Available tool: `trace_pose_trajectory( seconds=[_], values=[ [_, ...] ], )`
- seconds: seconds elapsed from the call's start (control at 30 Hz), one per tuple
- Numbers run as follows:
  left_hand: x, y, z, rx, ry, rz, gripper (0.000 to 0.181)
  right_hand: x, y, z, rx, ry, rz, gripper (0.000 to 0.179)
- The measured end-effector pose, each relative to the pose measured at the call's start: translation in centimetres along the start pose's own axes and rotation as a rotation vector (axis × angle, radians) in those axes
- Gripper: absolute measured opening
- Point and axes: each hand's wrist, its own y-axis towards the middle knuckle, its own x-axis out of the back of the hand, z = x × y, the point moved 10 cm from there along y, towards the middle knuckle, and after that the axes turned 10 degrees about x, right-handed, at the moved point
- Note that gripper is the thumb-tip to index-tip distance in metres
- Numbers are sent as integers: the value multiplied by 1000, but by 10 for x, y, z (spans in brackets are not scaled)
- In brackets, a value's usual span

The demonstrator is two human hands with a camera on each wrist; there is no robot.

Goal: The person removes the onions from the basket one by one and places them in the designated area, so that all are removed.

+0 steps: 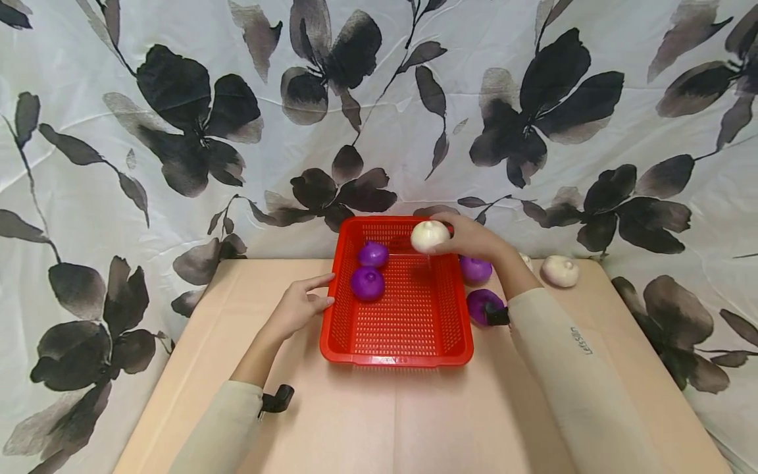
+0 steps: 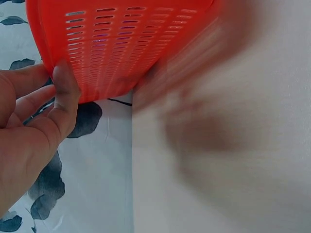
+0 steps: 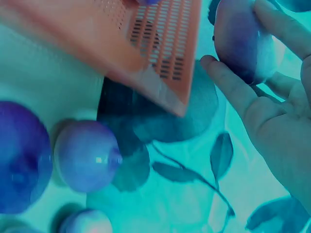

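Note:
A red perforated plastic basket [image 1: 408,322] holds two purple onions [image 1: 367,284] in its left half. At its left rim is my left hand [image 1: 296,306]; in the left wrist view the thumb and fingers [image 2: 63,87] pinch the rim, and the basket looks tilted. Over the basket's far right part, my right hand [image 1: 470,238] grips a white onion [image 1: 428,237] above the basket floor. The right wrist view shows that held onion [image 3: 245,41] between the fingers and thumb, with its colours shifted.
Just right of the basket lie two more purple onions [image 1: 476,270], one partly behind the right wrist's camera. Farther right sits a white onion [image 1: 559,271], with another mostly hidden by the right arm. A floral curtain [image 1: 379,131] hangs behind the table [image 1: 397,421].

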Motion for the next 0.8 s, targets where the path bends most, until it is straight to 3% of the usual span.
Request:
trace_pose_trajectory(
  seconds=[0.33, 0.53, 0.8],
  values=[
    [0, -1, 1, -1, -4, 5, 59, 31, -56, -14, 21, 60, -91, 85],
    [0, 0, -1, -20, -6, 15, 59, 45, -102, -44, -33, 59, -162, 91],
    [-1, 0, 1, 10, -10, 13, 60, 62, -157, -85, -58, 10, -263, 89]
  ],
)
